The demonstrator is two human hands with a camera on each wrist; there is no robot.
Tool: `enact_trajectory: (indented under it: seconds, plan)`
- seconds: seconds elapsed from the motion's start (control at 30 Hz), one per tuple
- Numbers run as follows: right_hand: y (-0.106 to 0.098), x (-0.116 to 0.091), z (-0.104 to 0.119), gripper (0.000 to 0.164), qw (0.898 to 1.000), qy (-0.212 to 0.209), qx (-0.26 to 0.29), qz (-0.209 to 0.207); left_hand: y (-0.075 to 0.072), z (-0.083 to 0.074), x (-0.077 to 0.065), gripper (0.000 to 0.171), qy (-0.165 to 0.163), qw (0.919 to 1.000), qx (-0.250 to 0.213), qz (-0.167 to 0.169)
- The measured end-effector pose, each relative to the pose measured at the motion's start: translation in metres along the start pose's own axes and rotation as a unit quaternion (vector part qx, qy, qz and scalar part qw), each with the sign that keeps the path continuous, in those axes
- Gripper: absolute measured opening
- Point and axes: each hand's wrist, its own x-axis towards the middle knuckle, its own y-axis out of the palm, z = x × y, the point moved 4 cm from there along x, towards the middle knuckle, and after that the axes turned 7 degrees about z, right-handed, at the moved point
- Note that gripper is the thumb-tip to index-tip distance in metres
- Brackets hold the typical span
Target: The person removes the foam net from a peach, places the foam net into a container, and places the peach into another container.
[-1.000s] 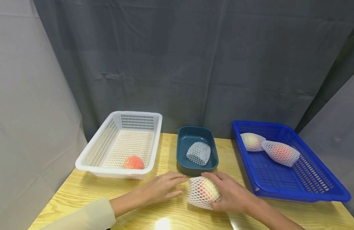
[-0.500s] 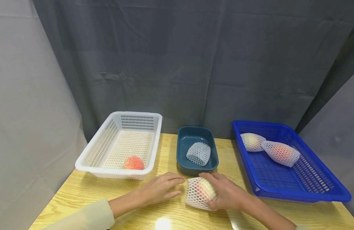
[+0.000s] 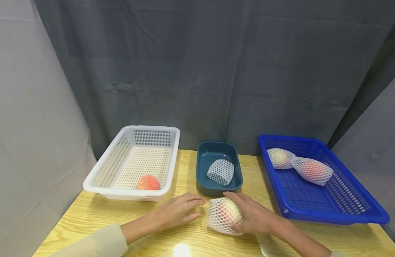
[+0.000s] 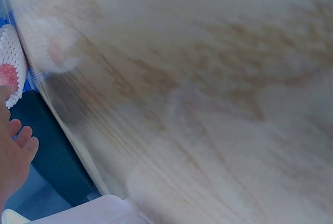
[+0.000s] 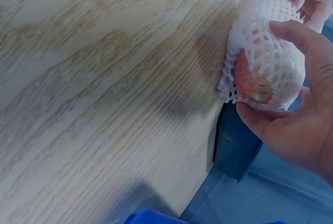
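A peach (image 3: 229,212) in a white foam net sleeve (image 3: 215,219) is at the near middle of the table in the head view. My right hand (image 3: 256,217) grips it from the right, thumb and fingers on either side. In the right wrist view, reddish skin of the peach (image 5: 251,81) shows at an opening of the net. To its left, my left hand (image 3: 181,210) has loosely extended fingers, a small gap from the net, and holds nothing. Only part of the left hand (image 4: 13,154) shows at the edge of the left wrist view.
A white basket (image 3: 104,167) at left holds one bare peach (image 3: 148,182). Behind my hands, a dark teal bin (image 3: 202,160) contains an empty foam net (image 3: 221,171). The blue basket (image 3: 297,200) at right has two netted peaches, one of them reddish (image 3: 313,171).
My right hand has shifted slightly left with the netted peach. The left hand has drawn back a little to the left. Basket and bin contents look the same.
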Motion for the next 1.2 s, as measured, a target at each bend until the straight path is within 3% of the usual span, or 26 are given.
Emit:
enact_trajectory:
  seconds: [0.27,0.53,0.9,1.2]
  plan:
    - [-0.002,-0.004,-0.006,0.093,1.000,0.010,0.017,0.010,0.000,-0.001,0.001,0.041,-0.007,1.0000,0.003,0.005]
    - [-0.006,-0.009,-0.005,0.096,1.000,-0.005,-0.007,-0.004,-0.001,0.000,0.001,0.042,-0.011,0.9999,0.005,0.010]
    - [-0.010,-0.032,-0.016,0.106,0.998,0.049,0.011,-0.030,-0.003,0.004,-0.007,0.043,-0.015,0.9999,0.001,0.004]
    - [-0.005,-0.034,-0.018,0.107,0.999,0.030,0.013,-0.042,0.000,-0.001,-0.007,0.040,-0.006,0.9999,-0.001,0.014]
